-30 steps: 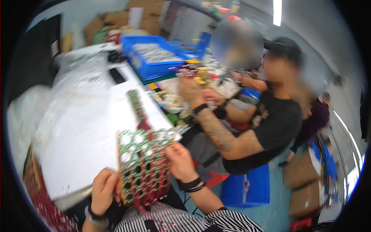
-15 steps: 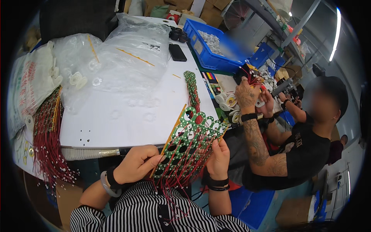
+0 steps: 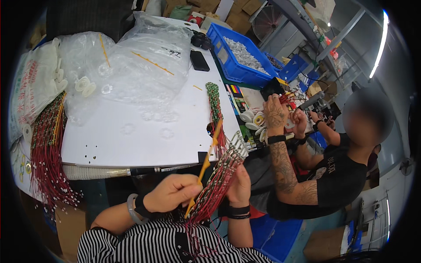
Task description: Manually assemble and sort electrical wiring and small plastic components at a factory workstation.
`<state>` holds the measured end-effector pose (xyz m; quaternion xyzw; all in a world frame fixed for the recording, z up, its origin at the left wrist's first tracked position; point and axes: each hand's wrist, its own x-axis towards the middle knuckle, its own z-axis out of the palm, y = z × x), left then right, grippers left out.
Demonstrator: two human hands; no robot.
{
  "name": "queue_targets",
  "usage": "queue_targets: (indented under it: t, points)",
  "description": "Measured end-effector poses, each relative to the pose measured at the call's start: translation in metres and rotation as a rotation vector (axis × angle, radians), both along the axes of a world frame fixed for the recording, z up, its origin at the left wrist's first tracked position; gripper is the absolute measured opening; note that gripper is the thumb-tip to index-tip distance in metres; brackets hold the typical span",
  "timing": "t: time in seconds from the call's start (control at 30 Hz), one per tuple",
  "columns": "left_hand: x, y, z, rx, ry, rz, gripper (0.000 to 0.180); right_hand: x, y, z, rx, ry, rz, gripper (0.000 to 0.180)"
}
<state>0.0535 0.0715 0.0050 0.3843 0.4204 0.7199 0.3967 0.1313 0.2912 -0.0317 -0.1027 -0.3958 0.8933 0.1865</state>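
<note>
My left hand [image 3: 173,193] pinches a narrow yellow-orange edge strip [image 3: 205,165] between thumb and fingers. The strip slants up beside a panel of green ring-shaped circuit boards [image 3: 226,164], seen nearly edge-on, with many red wires [image 3: 206,206] hanging toward my lap. At its upper end the strip stands apart from the panel; whether they still join lower down, I cannot tell. My right hand [image 3: 239,186] is closed on the panel's right side, its fingers partly hidden. Beyond my hands, a bundle of round green boards [image 3: 213,98] with red wires lies on the white table [image 3: 144,147].
At left, wired board panels [image 3: 49,127] hang over the table edge beside a white sack [image 3: 33,87]. Clear plastic bags [image 3: 149,57] bear loose yellow strips. A phone [image 3: 199,61] and blue bin [image 3: 232,63] stand farther back. On the right, a co-worker [image 3: 333,175] handles red wires.
The panel has turned from facing me to nearly edge-on. The left-hand strip has swung away from the panel's top, and my left hand has moved right.
</note>
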Motion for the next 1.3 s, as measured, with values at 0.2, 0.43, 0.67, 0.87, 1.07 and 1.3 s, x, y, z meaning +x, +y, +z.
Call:
queue_targets:
  t: [0.2,0.43,0.67,0.87,1.07,1.3]
  points:
    - [-0.021,-0.03,0.006,0.014,0.092,0.867,0.026,0.015,0.015,0.029,0.143,0.138,-0.185,0.026]
    - [-0.092,-0.063,0.106,-0.384,0.415,0.805,0.025,0.018,0.015,0.053,0.118,0.218,-0.224,0.024]
    - [-0.267,-0.055,0.086,-0.837,1.677,1.02,0.022,0.01,0.004,0.051,0.058,0.214,-0.112,0.023]
    - [-0.254,-0.017,0.058,-0.678,0.965,0.771,0.06,-0.011,0.006,0.047,0.132,0.167,-0.157,0.026]
    - [-0.053,-0.006,0.059,-0.362,0.192,0.424,0.033,-0.045,-0.016,0.039,0.197,0.198,-0.051,0.025]
    - [-0.018,-0.049,0.024,-0.362,0.244,0.765,0.021,-0.039,-0.017,0.046,1.005,0.104,-0.211,0.025]
